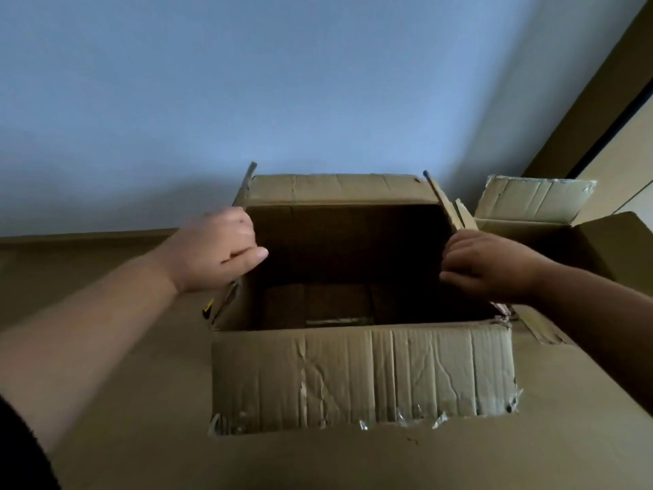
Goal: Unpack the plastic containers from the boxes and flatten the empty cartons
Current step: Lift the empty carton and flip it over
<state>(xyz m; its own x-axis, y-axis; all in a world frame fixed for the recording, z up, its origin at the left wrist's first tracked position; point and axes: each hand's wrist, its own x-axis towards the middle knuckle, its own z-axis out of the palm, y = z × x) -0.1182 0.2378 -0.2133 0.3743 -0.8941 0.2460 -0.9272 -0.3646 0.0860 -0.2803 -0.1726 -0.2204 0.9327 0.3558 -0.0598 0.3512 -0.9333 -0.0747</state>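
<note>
An open brown cardboard carton (360, 373) stands in front of me, its near flap folded down toward me with torn tape along its edge. Its inside is dark and no plastic container shows in it; only the cardboard bottom is visible. My left hand (219, 252) grips the carton's left side flap, thumb pointing into the opening. My right hand (484, 267) grips the right side flap, fingers curled over its edge. The far flap (335, 189) stands up against the wall.
A second open carton (530, 206) stands right behind the first, at the right. A pale blue wall rises behind both. A brown surface (106, 348) lies under and around the cartons. A dark-edged panel (607, 111) slants at the far right.
</note>
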